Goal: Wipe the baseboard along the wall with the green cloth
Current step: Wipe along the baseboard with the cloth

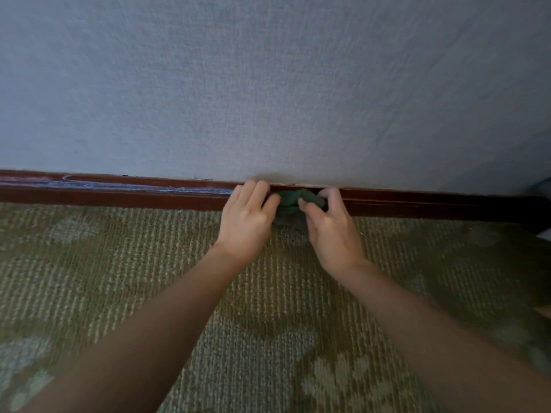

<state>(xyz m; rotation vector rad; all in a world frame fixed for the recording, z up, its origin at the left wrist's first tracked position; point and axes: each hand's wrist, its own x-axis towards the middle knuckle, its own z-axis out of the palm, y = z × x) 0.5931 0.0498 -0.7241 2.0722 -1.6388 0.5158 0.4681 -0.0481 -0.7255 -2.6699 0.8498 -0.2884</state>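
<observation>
Cloth: green cloth (288, 204), dark, bunched, against the baseboard (119, 193) above the carpet (149, 263)
Left hand (247, 222): fingers curled, pinching the cloth
Right hand (329, 231): fingers curled, pinching the cloth

The person's left hand (246, 222) and right hand (331, 231) are bare, with knuckles and finger creases showing, just in front of the dark red-brown wooden baseboard (119, 193). The left forearm (167, 308) and right forearm (432, 317) are bare and smooth, widening away from that baseboard.
</observation>
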